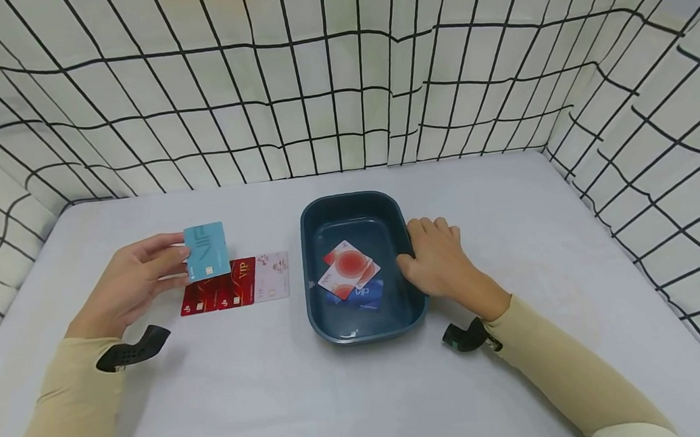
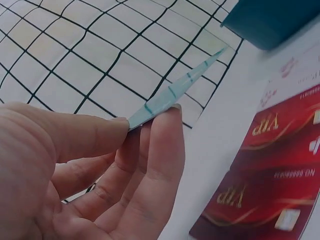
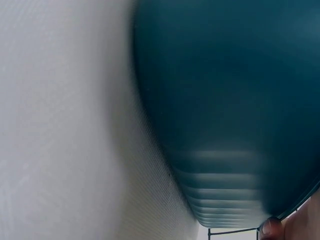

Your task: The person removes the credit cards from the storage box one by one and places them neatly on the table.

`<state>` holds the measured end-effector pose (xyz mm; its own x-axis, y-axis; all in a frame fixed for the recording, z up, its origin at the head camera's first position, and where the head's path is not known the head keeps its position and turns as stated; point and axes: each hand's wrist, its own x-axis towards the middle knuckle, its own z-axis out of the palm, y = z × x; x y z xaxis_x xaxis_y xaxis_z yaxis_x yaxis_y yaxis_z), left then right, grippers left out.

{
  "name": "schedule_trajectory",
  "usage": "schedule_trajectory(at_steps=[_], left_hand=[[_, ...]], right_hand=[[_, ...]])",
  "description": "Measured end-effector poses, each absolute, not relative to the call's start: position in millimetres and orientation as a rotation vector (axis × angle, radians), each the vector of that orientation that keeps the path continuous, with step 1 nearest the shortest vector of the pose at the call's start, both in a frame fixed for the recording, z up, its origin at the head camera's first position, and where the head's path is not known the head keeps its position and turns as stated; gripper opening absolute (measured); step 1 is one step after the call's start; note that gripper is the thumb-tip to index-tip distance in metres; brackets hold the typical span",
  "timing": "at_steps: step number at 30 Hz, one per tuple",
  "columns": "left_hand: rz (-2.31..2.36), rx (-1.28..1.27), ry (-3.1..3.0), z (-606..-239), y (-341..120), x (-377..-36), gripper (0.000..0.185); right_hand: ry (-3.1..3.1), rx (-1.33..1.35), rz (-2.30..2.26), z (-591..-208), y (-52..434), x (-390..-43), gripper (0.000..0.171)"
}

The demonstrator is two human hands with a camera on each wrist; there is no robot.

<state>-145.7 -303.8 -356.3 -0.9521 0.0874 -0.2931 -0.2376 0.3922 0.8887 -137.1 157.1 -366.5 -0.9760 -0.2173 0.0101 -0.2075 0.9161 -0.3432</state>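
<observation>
Two hands: left hand grip pinching blue card, red cards just below; right hand grip curled on tray rim.

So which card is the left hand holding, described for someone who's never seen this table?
Start at the dark blue tray mid-table and look to its left, where three cards lie flat in a row. Above them the left hand pinches a light blue card marked VIP, the only one lifted off the table.
</observation>
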Motion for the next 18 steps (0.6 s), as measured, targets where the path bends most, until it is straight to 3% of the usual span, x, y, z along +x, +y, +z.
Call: schedule_trajectory(at_steps=[8, 18], left_hand=[[1.553, -0.150, 2.348, -364, -329, -141, 0.069], [1.663, -0.184, 2.243, -370, -353, -137, 0.047]], right_hand=[[3.035, -0.329, -0.537, -365, 156, -137, 0.029], [3.030, -0.317, -0.534, -365, 156, -138, 0.026]])
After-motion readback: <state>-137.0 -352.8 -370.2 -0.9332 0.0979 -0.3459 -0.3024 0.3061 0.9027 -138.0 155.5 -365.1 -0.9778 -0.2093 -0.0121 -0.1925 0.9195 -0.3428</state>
